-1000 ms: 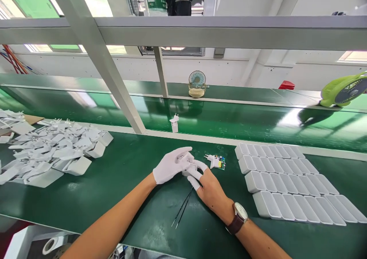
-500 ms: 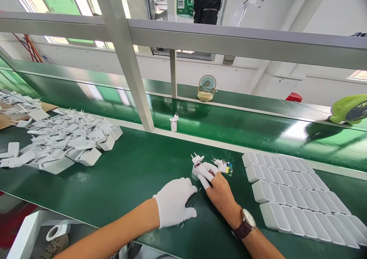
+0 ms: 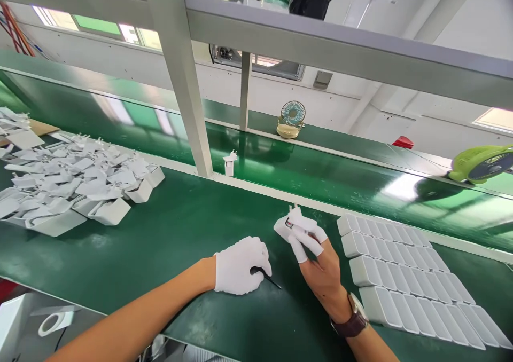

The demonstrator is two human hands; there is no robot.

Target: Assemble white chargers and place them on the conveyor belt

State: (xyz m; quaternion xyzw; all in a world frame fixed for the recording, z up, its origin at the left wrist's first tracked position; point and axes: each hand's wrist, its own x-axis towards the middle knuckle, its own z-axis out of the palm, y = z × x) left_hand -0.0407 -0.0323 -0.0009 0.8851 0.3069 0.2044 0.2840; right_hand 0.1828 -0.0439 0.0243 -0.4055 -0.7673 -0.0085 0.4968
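Note:
My left hand [image 3: 243, 266], in a white glove, is closed on a thin dark tool [image 3: 273, 281] whose tip points right, just over the green tabletop. To its right, my right hand [image 3: 310, 242] with white finger covers and a wristwatch grips a white plug housing [image 3: 282, 227] with its prongs pointing up. A small dark and red part shows inside the housing. Between the fingers and the housing, details are partly hidden.
A heap of white plug pieces [image 3: 68, 180] lies on the left. Rows of white open cases [image 3: 404, 266] stand on the right. One white plug [image 3: 229, 164] stands near the upright post [image 3: 180, 79]. Behind are a small fan [image 3: 292, 119] and a green fan [image 3: 476, 164].
My left hand has closed on the thin dark tool. My right hand has risen slightly with the housing and moved right. The circuit board beside it no longer shows separately.

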